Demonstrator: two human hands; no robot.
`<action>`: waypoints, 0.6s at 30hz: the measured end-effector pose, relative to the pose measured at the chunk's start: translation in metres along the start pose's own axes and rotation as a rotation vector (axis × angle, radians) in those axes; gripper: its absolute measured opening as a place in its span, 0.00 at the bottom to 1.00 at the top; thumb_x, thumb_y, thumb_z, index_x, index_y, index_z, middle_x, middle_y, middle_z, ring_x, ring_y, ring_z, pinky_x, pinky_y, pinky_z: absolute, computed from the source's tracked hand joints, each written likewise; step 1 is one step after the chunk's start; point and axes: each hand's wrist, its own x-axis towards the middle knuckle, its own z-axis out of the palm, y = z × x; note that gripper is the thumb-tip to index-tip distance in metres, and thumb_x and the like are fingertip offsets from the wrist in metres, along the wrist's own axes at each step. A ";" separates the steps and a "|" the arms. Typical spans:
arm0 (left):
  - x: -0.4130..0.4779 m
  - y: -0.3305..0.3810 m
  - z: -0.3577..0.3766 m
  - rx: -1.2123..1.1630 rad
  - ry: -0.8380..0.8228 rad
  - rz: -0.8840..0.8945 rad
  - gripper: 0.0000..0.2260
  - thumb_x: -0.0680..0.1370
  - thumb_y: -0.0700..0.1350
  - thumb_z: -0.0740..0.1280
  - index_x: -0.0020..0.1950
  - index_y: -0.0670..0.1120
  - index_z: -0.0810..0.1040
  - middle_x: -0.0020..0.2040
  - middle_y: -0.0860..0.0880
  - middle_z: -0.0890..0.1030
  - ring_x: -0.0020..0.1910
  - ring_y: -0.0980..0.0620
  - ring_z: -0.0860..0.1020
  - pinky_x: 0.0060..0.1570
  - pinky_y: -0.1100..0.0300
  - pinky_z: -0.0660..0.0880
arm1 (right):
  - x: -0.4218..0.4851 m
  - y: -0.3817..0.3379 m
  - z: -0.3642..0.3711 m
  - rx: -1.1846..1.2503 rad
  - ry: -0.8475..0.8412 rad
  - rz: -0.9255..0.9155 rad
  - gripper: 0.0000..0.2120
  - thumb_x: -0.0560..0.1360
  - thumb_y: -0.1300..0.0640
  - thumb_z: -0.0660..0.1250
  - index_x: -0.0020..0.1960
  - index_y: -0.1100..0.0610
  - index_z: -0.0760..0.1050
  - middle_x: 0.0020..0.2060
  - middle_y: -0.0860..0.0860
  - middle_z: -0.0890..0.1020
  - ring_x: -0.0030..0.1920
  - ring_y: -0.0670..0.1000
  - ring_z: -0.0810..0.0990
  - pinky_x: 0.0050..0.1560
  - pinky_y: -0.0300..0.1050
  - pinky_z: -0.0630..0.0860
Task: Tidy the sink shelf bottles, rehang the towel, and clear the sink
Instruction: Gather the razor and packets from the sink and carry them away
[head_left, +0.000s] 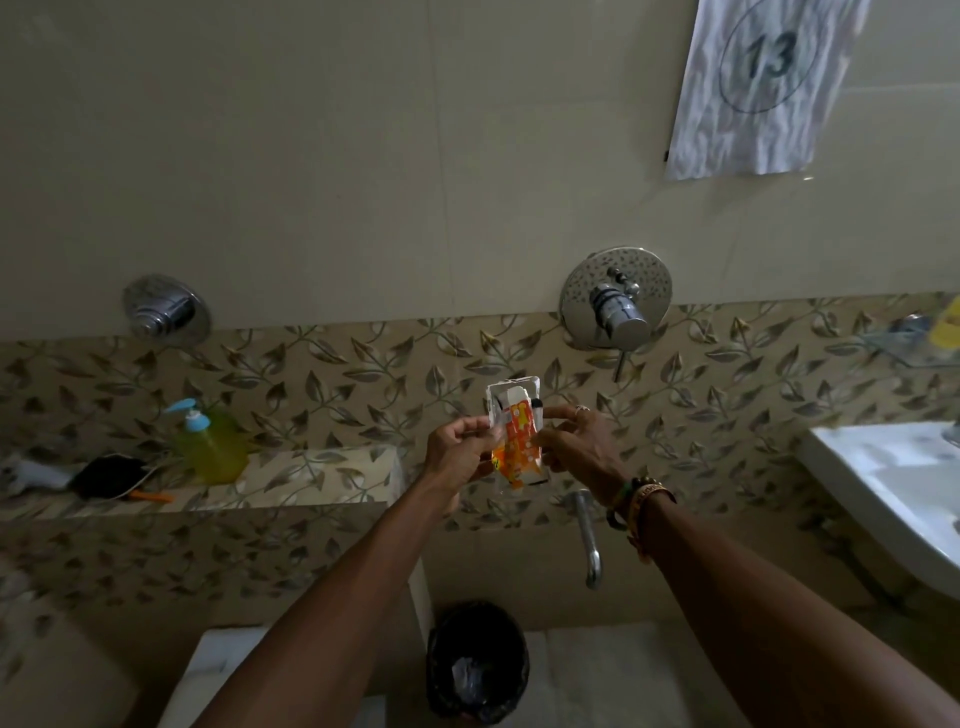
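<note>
The left hand (460, 449) and right hand (576, 447) hold a crumpled orange-and-white carton (519, 431) between them in front of the leaf-patterned tiles, each hand's fingers curled and pinching one side of it, its top flap open. It is held in the air above a black bin (478, 662) on the floor and just above a chrome spout (587, 540), well apart from the white sink (883, 467) at the right. On the ledge (322, 473) to the left stand a green pump bottle (210, 447) and, beside it, a black pouch (109, 475).
</note>
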 end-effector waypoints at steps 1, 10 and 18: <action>0.001 0.001 -0.001 0.007 -0.007 -0.003 0.13 0.73 0.43 0.76 0.55 0.46 0.81 0.51 0.46 0.85 0.50 0.46 0.83 0.48 0.51 0.82 | 0.000 -0.001 0.001 0.002 0.005 0.006 0.13 0.74 0.61 0.71 0.57 0.53 0.79 0.40 0.55 0.86 0.36 0.52 0.82 0.40 0.47 0.81; 0.004 0.019 -0.026 0.011 -0.065 0.010 0.13 0.73 0.43 0.75 0.57 0.45 0.80 0.51 0.46 0.85 0.44 0.50 0.83 0.42 0.57 0.80 | 0.006 -0.017 0.026 -0.001 0.068 0.030 0.13 0.73 0.62 0.71 0.57 0.54 0.80 0.41 0.57 0.85 0.35 0.51 0.82 0.37 0.42 0.81; 0.013 0.006 -0.046 0.014 -0.129 -0.008 0.12 0.73 0.43 0.76 0.54 0.45 0.81 0.51 0.46 0.85 0.47 0.49 0.83 0.48 0.52 0.81 | -0.004 -0.013 0.046 -0.018 0.101 0.041 0.14 0.74 0.62 0.71 0.59 0.56 0.79 0.43 0.58 0.85 0.38 0.54 0.82 0.43 0.51 0.82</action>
